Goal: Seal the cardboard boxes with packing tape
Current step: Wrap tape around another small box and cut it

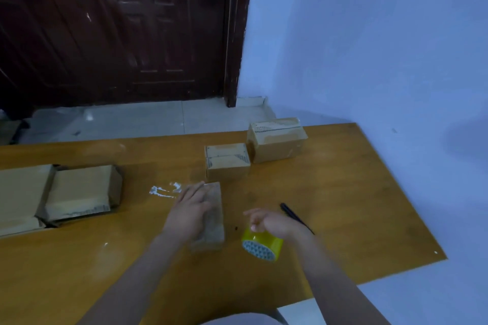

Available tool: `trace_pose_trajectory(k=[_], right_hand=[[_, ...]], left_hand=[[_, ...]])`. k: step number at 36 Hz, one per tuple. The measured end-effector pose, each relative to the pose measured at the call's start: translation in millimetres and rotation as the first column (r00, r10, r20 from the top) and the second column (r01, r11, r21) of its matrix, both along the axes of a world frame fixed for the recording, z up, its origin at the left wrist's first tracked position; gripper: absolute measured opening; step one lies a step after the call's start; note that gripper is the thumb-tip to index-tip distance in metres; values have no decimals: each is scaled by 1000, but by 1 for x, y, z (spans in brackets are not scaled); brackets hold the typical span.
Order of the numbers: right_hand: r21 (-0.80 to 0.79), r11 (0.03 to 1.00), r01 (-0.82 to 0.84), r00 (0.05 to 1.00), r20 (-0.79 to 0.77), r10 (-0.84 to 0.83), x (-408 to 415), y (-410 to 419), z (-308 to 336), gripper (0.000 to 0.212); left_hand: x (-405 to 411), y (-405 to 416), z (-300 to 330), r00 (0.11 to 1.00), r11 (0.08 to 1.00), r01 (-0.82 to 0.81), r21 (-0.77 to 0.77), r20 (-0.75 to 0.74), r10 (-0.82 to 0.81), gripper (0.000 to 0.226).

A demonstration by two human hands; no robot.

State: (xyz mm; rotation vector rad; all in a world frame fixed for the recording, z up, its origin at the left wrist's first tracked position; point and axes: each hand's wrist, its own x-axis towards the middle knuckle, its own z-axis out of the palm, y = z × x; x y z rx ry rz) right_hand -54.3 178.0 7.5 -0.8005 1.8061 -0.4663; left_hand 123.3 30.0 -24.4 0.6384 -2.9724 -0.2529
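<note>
While the left hand (pixel 190 210) lies flat, fingers straight, on a small cardboard box (pixel 212 215), the right hand (pixel 266 220) hovers. Its loosely curled fingers hold nothing, just above the yellow tape roll (pixel 261 244).

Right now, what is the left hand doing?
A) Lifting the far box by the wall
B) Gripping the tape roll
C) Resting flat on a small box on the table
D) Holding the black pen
C: the left hand lies with straight fingers on the small box, while the tape roll sits under the right hand and the black pen lies untouched.
</note>
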Motion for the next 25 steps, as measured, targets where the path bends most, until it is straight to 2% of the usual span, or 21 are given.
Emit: trace_pose_trajectory(k=[1, 3, 5, 7, 10, 13, 16, 21, 25], right_hand=[[16, 1000, -10, 1000, 4, 10, 6, 1, 0, 30], [36, 999, -31, 1000, 0, 31, 17, 0, -2, 31], [52, 998, -28, 1000, 6, 28, 26, -1, -1, 31], [47, 999, -20, 1000, 11, 19, 32, -2, 3, 27], [37, 999, -7, 1000, 21, 6, 35, -1, 13, 12], [-11, 998, 64, 997, 33, -63, 29, 3, 17, 25], [-61, 987, 150, 988, 55, -147, 23, 7, 25, 25], [-175, 937, 303, 953, 63, -297, 21, 10, 34, 21], [-212, 914, 345, 939, 87, -334, 26, 8, 39, 25]], left_hand=[[-2, 5, 0, 996, 994, -81, 69, -30, 83, 23], [-10, 23, 1, 960, 945, -272, 181, 120, 253, 46], [-16, 35, -4, 897, 912, -383, 148, 296, 329, 76], [-19, 40, -2, 878, 913, -392, 113, 340, 335, 85], [-20, 36, -4, 895, 958, -276, 80, 385, 225, 79], [-10, 21, -9, 949, 995, -28, 96, 315, -4, 79], [3, 0, -11, 954, 965, 170, 199, 212, -212, 80], [12, -17, -9, 964, 942, 170, 289, 149, -220, 75], [12, -21, -16, 980, 938, 152, 312, 78, -185, 62]])
